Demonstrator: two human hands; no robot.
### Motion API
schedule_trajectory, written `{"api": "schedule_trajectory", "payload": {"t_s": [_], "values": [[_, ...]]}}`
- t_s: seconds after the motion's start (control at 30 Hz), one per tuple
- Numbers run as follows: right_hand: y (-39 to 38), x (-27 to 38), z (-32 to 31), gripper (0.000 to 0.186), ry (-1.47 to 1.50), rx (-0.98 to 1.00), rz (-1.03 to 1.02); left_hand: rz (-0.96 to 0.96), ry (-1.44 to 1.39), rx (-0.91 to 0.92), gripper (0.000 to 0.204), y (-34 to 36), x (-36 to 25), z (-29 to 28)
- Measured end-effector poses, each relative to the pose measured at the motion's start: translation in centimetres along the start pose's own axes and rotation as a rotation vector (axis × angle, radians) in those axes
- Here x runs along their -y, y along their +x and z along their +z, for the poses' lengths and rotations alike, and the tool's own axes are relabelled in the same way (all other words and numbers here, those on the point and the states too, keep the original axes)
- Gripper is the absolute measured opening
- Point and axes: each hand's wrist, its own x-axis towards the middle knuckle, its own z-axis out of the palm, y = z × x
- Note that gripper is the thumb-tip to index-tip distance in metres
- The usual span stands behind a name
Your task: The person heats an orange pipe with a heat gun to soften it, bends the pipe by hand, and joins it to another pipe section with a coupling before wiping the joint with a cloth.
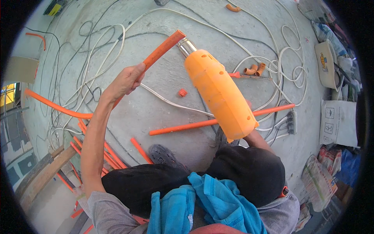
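Observation:
My left hand is closed around an orange pipe, whose upper end sits at the metal nozzle of a yellow-orange heat gun. The gun's body hides most of my right hand; my right wrist rises to its rear, holding it up, with the fingers out of sight. Behind the gun a long orange pipe lies on the floor, near a small orange fitting and several curved fittings. Below are my dark-clad knees and a blue cloth.
Looped white and dark cables cross the grey floor. Several orange pipes lie at the left, by wooden boards. Along the right stand a cream bucket, a white box and crumpled sacks. A power strip lies right of my knee.

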Motion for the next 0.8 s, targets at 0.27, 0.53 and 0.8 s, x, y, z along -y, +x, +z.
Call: {"api": "schedule_trajectory", "payload": {"t_s": [0.27,0.53,0.8], "values": [[-0.2,-0.2,0.0,0.040,0.009,0.007,0.046,0.006,-0.002,-0.002,0.070,0.1,-0.1,0.0],[-0.6,-0.8,0.2,0.041,0.048,-0.055,0.029,-0.026,-0.001,0.016,0.070,0.1,0.0,-0.2],[-0.5,-0.4,-0.1,0.041,0.007,-0.028,0.014,-0.051,0.046,0.009,0.070,0.0,-0.1,0.0]]}}
